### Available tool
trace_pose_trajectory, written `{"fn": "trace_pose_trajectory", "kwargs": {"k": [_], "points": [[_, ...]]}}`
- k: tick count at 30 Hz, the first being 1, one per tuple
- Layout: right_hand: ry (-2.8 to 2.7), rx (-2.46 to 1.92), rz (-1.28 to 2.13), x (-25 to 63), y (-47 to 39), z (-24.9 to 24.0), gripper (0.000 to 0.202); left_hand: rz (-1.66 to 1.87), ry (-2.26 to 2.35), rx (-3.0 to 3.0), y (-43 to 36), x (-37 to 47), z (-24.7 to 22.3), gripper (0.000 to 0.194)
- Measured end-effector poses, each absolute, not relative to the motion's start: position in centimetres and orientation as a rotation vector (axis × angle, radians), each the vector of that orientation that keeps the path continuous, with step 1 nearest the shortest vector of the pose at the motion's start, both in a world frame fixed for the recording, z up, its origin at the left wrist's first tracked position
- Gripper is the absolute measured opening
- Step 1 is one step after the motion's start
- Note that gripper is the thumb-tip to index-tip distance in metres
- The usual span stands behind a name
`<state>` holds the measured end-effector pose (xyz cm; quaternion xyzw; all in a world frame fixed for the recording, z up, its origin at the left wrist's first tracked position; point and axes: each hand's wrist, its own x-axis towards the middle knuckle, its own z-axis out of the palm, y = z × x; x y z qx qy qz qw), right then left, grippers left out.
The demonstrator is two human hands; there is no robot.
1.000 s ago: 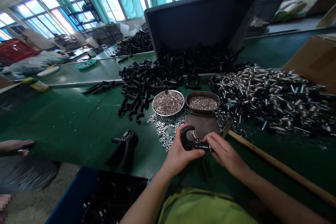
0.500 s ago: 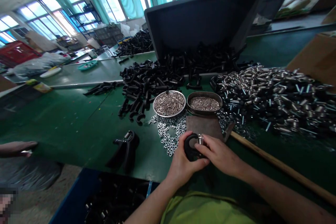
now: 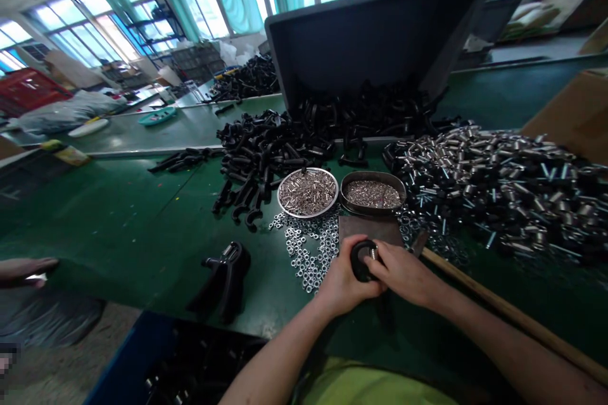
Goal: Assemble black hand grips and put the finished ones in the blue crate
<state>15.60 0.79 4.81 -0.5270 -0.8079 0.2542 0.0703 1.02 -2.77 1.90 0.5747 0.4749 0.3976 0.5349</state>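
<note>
My left hand [image 3: 349, 285] is wrapped round the curved end of a black hand grip [image 3: 360, 266], close to the metal plate [image 3: 368, 228]. My right hand [image 3: 403, 272] presses against the other side of it, with fingers at a metal coil spring [image 3: 373, 254] that sits by the black curve. Both hands are closed, and the fingers cover much of the part. Left of them, a hand grip with a spring at its top [image 3: 225, 278] lies on the green table.
Behind the hands stand a round dish of small metal pins [image 3: 308, 193] and an oval tin [image 3: 373, 194]. Loose nuts [image 3: 308, 253] lie before them. Black handles [image 3: 266, 145] and springs [image 3: 475, 171] form heaps. A hammer's wooden handle [image 3: 503, 310] lies right. Another person's hand [image 3: 31, 267] shows left.
Both hands have shifted slightly right with the hand grip. The spring, which stood up between my fingers, now shows lower, against the inside of the black curve. The view has tilted slightly.
</note>
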Motion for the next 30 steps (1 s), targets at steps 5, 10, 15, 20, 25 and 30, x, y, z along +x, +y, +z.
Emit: {"fn": "trace_pose_trajectory", "kwargs": {"k": [5, 10, 15, 20, 25, 30], "points": [[-2.703, -1.708, 0.589, 16.7, 5.3, 6.3, 0.032, 1.009, 1.294, 1.673, 1.9, -0.4, 1.5, 0.061], [-2.665, -1.554, 0.348, 13.2, 9.8, 6.9, 0.02, 0.927, 1.954, 1.917, 6.9, -6.6, 2.7, 0.022], [-2.615, -1.417, 0.302, 6.6, 13.6, 5.5, 0.017, 0.548, 2.227, 1.991, 9.4, -9.3, 3.0, 0.018], [-2.604, -1.416, 0.356, 4.3, 14.7, 4.4, 0.014, 0.528, 2.254, 2.018, 10.0, -9.1, 2.5, 0.016], [-2.498, -1.388, 0.422, 5.1, 14.7, 4.3, 0.016, 0.543, 2.274, 2.028, 9.8, -9.3, 2.7, 0.02], [-2.38, -1.339, 0.504, 8.0, 13.7, 5.2, 0.018, 0.541, 2.198, 2.075, 10.2, -9.2, 2.9, 0.015]]}}
